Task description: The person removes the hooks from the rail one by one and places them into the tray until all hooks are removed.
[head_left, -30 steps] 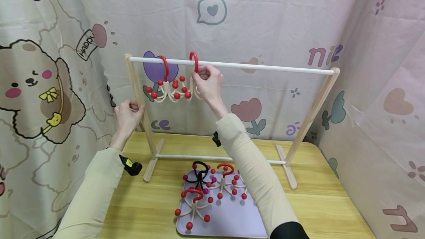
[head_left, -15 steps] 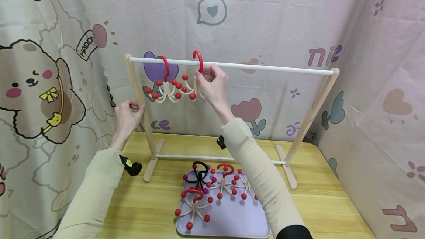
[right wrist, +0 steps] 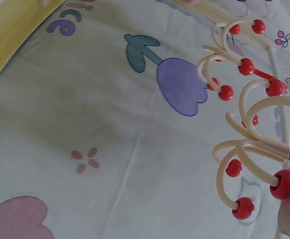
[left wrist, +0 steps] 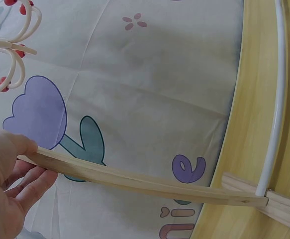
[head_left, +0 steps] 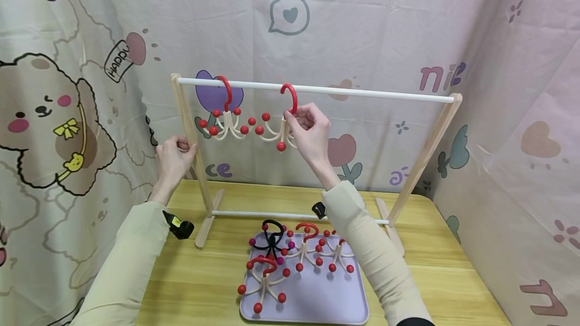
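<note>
My left hand (head_left: 174,165) grips the left wooden post (head_left: 187,114) of a rack; in the left wrist view, the fingers (left wrist: 38,186) wrap the post from below. My right hand (head_left: 312,132) pinches a claw hanger (head_left: 294,100) just under its red hook. That hook curves over the rack's white upper bar (head_left: 371,93). Cream arms tipped with red balls spread below it, partly hidden by the hand. To its left, another red-hooked claw hanger (head_left: 228,97) hangs from the bar by itself. The right wrist view shows both hangers side by side.
On the wooden table (head_left: 181,275) a lilac tray (head_left: 326,301) holds a black claw hanger (head_left: 273,240) and several red-hooked ones (head_left: 265,283). A white lower bar (head_left: 272,214) joins the rack's feet. Patterned curtains (head_left: 290,39) enclose the table's back and sides.
My right hand has moved right and slightly down with the claw hanger, its hook lower against the bar and apart from the other hanger. The left hand has stayed on the post.
</note>
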Available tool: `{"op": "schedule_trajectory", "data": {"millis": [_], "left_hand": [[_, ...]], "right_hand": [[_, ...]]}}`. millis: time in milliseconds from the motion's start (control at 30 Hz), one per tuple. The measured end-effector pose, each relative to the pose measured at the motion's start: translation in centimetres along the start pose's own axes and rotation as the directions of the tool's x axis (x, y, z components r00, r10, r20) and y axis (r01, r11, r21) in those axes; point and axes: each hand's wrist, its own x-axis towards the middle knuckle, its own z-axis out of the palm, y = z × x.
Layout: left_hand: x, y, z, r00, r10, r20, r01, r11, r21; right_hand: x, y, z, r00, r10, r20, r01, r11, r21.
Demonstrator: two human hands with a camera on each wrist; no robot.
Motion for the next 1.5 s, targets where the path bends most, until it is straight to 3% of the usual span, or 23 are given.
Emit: {"op": "schedule_trajectory", "data": {"millis": [333,933,1500], "left_hand": [[-0.2,-0.1,0.1,1.000,0.019,-0.013,-0.019,1.000,-0.008],[0.0,-0.1,0.1,1.000,0.022,-0.017,-0.022,1.000,-0.007],[0.1,-0.1,0.0,1.000,0.002,-0.006,-0.003,1.000,-0.010]], "right_hand": [[-3.2,2.3,-2.5,0.998,0.059,0.011,-0.059,0.998,-0.009],[-9.3,4.5,-6.8,0.979,0.156,0.133,-0.158,0.987,0.005],[-13.9,5.6,-10.0,0.931,0.182,0.315,-0.204,0.978,0.038]]}}
